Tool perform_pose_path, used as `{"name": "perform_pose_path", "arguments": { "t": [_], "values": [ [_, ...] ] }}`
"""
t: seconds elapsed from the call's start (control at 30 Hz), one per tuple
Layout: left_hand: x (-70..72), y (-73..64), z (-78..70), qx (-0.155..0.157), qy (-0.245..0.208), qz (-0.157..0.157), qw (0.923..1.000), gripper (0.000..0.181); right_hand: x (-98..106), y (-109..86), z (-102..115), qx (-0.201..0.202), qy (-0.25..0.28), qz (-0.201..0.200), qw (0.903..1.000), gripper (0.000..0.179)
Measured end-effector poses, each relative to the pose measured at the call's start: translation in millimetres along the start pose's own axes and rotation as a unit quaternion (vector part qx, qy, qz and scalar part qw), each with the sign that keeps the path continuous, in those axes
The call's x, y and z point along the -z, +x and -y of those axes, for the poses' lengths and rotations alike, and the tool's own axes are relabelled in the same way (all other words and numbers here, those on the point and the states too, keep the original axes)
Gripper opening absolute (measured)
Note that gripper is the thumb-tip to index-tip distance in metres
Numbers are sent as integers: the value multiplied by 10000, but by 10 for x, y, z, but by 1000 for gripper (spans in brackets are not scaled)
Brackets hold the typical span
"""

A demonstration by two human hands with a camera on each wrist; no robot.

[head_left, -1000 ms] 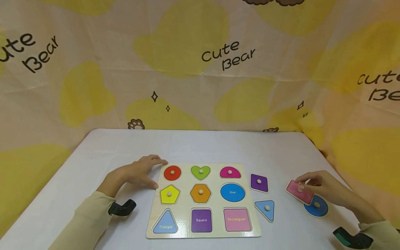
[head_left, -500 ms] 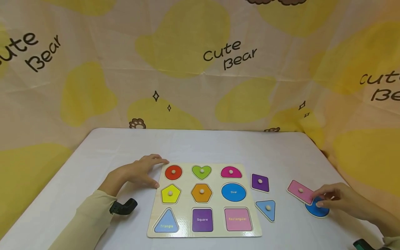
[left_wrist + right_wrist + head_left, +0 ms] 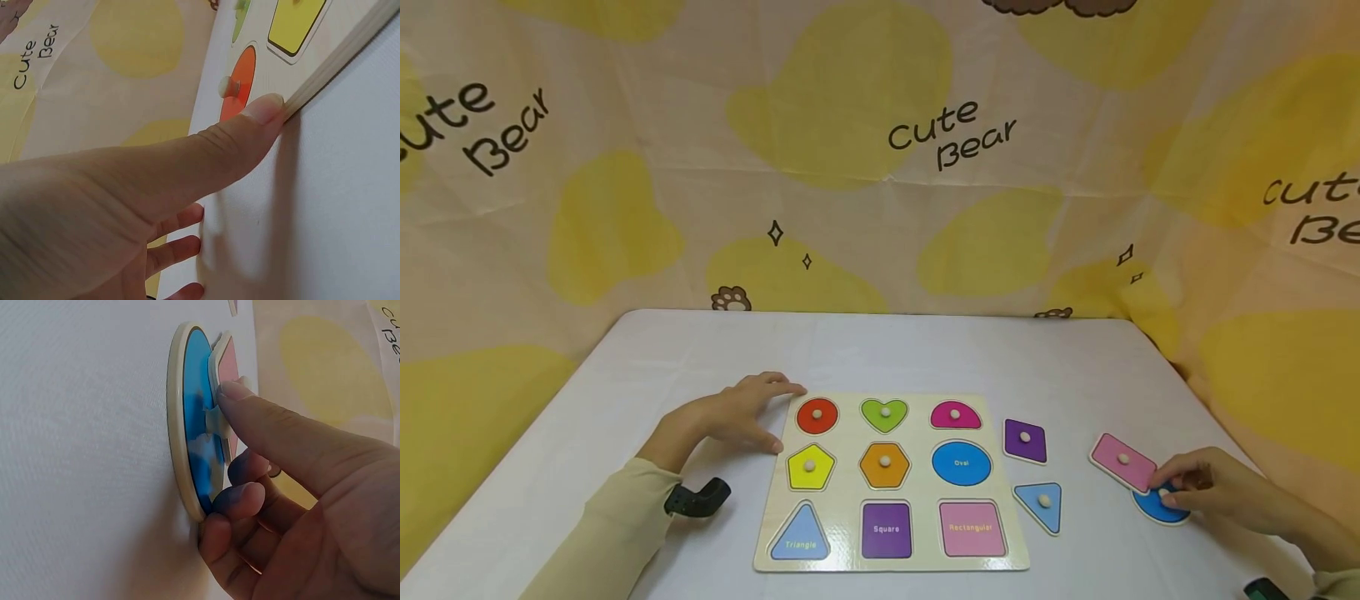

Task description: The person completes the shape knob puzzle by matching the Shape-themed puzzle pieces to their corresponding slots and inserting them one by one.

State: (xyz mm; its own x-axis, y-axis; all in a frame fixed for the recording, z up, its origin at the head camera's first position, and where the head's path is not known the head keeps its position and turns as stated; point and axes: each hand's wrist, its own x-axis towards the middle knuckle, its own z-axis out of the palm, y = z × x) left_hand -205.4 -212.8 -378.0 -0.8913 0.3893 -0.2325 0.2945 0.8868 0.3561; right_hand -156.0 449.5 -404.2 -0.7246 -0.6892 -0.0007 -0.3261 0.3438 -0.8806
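Note:
A wooden shape puzzle board (image 3: pixel 846 517) lies on the white table. My left hand (image 3: pixel 730 417) rests at its left edge, fingers spread, the thumb (image 3: pixel 250 119) on the edge beside the red circle piece (image 3: pixel 242 81) and a fingertip at the top-left corner. Off to the right, my right hand (image 3: pixel 1225 492) has thumb and fingers curled round the knob of a blue oval piece (image 3: pixel 1157 508), which lies on the table. A pink rectangle piece (image 3: pixel 1112 450) lies against the oval, its near corner seeming to overlap it. The right wrist view shows the oval's knob (image 3: pixel 217 422) at the thumb.
A purple square piece (image 3: pixel 1024 450) and a blue triangle piece (image 3: pixel 1051 498) lie just right of the board. Knobbed pieces fill the board's upper slots; the slots labelled Oval (image 3: pixel 961 477), Triangle, Square and Rectangular hold no pieces. A patterned cloth (image 3: pixel 835 200) hangs behind the table.
My right hand has let go of the pink rectangle and moved right and nearer, onto the blue oval's knob. The left hand stays at the board's edge.

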Motion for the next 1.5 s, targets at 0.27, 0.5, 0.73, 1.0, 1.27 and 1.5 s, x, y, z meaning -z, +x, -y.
{"name": "perform_pose_path", "arguments": {
  "t": [0.27,0.5,0.73,1.0,1.27,1.5],
  "values": [
    [1,5,-1,7,17,-8,10000,87,6,-30,-37,-143,-131,-144,9997,27],
    [1,-4,-6,57,17,5,10000,87,-10,-55,-37,-260,-556,-390,9974,25],
    [-3,-3,-2,46,20,-4,10000,86,31,-63,35,-584,-933,-491,9927,20],
    [-7,5,9,9,52,-14,10000,87,78,-35,97,-449,-616,-357,9965,24],
    [0,5,-1,39,11,8,10000,87,28,79,199,-650,-781,-247,9945,19],
    [-8,11,4,59,22,-1,10000,87,-7,215,228,-123,-336,191,9992,26]
  ]
}}
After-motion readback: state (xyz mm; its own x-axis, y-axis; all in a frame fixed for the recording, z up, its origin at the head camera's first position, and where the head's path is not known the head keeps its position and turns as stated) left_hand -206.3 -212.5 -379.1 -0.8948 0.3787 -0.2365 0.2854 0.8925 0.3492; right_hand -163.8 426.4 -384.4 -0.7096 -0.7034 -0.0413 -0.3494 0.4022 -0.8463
